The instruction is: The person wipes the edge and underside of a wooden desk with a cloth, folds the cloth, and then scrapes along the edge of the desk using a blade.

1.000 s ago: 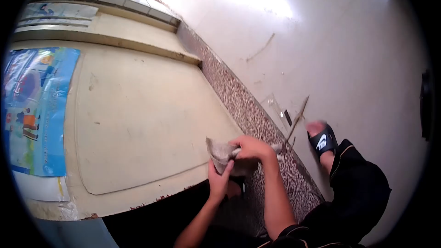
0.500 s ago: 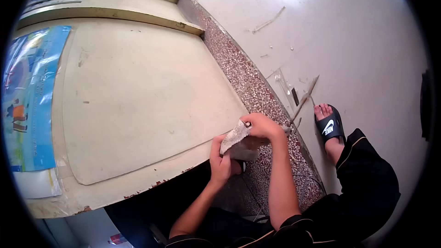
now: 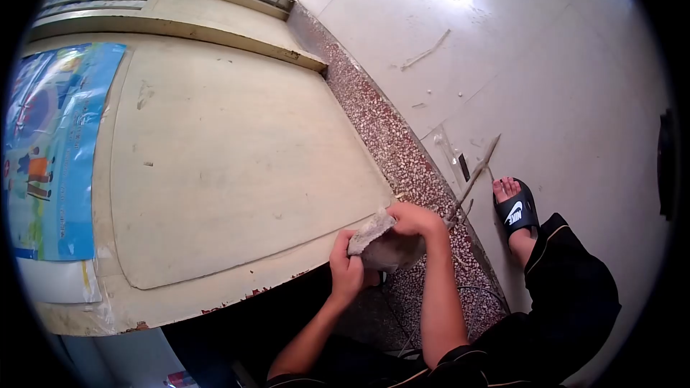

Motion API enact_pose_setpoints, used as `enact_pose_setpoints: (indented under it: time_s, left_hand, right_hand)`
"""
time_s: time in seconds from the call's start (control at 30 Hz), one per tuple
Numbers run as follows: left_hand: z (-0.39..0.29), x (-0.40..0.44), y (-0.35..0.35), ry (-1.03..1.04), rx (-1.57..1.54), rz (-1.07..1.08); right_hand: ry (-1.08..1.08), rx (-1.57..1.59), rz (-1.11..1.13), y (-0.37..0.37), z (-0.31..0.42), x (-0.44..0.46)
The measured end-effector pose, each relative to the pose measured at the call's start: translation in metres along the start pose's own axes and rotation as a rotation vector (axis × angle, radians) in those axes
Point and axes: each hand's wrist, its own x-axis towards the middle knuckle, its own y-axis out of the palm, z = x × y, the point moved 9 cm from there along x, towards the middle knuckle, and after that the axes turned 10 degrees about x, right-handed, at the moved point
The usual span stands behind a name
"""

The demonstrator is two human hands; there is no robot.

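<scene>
A greyish, rough-edged piece that looks like a cloth or rag (image 3: 392, 251) hangs between my two hands over the table's front right corner. Its pale, ragged rim faces up toward the table, and a darker, smoother part sags below. My left hand (image 3: 346, 273) grips the left end, thumb and fingers pinched on the rim. On the upper right, my right hand (image 3: 415, 220) has its fingers curled round the other end, and part of the piece is hidden behind them.
A cream table (image 3: 237, 165) with chipped edges carries a blue printed poster (image 3: 72, 144). Beside it runs a speckled stone ledge (image 3: 381, 122). Sticks (image 3: 478, 176) and a clear plastic piece (image 3: 447, 151) lie on the floor near my sandalled foot (image 3: 516, 208).
My hands and the greyish piece sit slightly lower in view, and its rim is opened a little wider. The whole scene has shifted slightly as the head moved.
</scene>
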Motion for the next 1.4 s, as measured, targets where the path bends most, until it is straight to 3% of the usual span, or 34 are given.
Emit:
enact_pose_setpoints:
  time_s: [0.23,0.33,0.37,0.43,0.53,0.6,0.63,0.67,0.73,0.77,0.87,0.93,1.0,1.03,1.07,1.13,1.2,1.27,1.3,1.33,1.4]
  left_hand:
    - [0.015,0.000,0.003,-0.027,0.044,0.002]
    - [0.017,-0.001,0.007,-0.077,-0.010,0.051]
    - [0.010,0.002,0.009,0.002,0.028,0.087]
    - [0.014,-0.001,0.014,-0.026,-0.115,0.088]
    - [-0.007,0.000,0.014,0.060,0.010,0.108]
    - [-0.030,0.003,0.015,0.243,0.167,0.101]
    - [-0.032,0.003,0.019,0.268,0.251,0.162]
    - [-0.036,0.007,0.020,0.263,0.243,0.171]
    - [-0.041,0.003,0.031,0.220,0.280,0.244]
    - [-0.042,0.002,0.034,0.223,0.271,0.231]
    - [-0.044,0.003,0.030,0.256,0.273,0.223]
    - [-0.032,0.006,0.024,0.279,0.281,0.173]
    - [-0.004,0.009,0.003,0.064,0.147,-0.025]
    - [0.004,0.012,0.004,-0.062,-0.110,-0.095]
    - [0.007,0.013,0.005,-0.075,-0.114,-0.097]
    - [0.032,0.010,0.021,-0.345,-0.357,0.046]
    - [0.030,0.007,0.029,-0.414,-0.379,0.087]
    - [0.031,0.005,0.040,-0.466,-0.560,0.058]
    - [0.034,0.003,0.044,-0.515,-0.518,0.107]
    - [0.034,0.004,0.042,-0.528,-0.516,0.106]
    - [0.035,-0.003,0.057,-0.710,-0.857,0.199]
  right_hand:
    - [0.066,-0.040,-0.081,-0.024,0.013,-0.010]
    - [-0.100,0.021,-0.258,-0.040,0.020,-0.012]
    - [-0.193,0.050,-0.359,-0.049,0.029,-0.016]
    - [-0.179,-0.006,-0.474,-0.058,0.023,-0.021]
    - [-0.154,0.345,-0.317,-0.048,0.026,-0.019]
    - [-0.101,0.327,-0.389,-0.042,0.013,-0.014]
    - [-0.052,0.401,-0.274,-0.032,0.006,-0.011]
    - [-0.041,0.402,-0.280,-0.030,0.005,-0.009]
    - [-0.044,0.991,-0.317,-0.013,-0.008,-0.012]
    - [-0.064,0.939,-0.171,-0.007,0.002,-0.007]
    - [-0.148,1.114,-0.114,-0.006,0.017,-0.002]
    - [-0.182,0.977,-0.073,-0.009,0.007,0.002]
    - [-0.335,0.495,0.034,-0.005,0.015,-0.001]
    - [-0.285,0.496,-0.058,0.000,-0.010,0.001]
    - [-0.234,0.501,-0.149,0.003,-0.019,0.000]
    - [0.114,1.525,-0.443,0.019,-0.066,-0.001]
    - [0.298,1.459,-0.594,0.005,-0.011,-0.033]
    - [0.185,0.926,-0.343,-0.006,-0.002,-0.013]
    - [-0.078,0.403,-0.180,-0.010,0.024,-0.003]
    - [-0.069,0.411,-0.175,-0.008,0.018,-0.004]
    - [-0.118,0.339,-0.097,-0.001,0.035,-0.007]
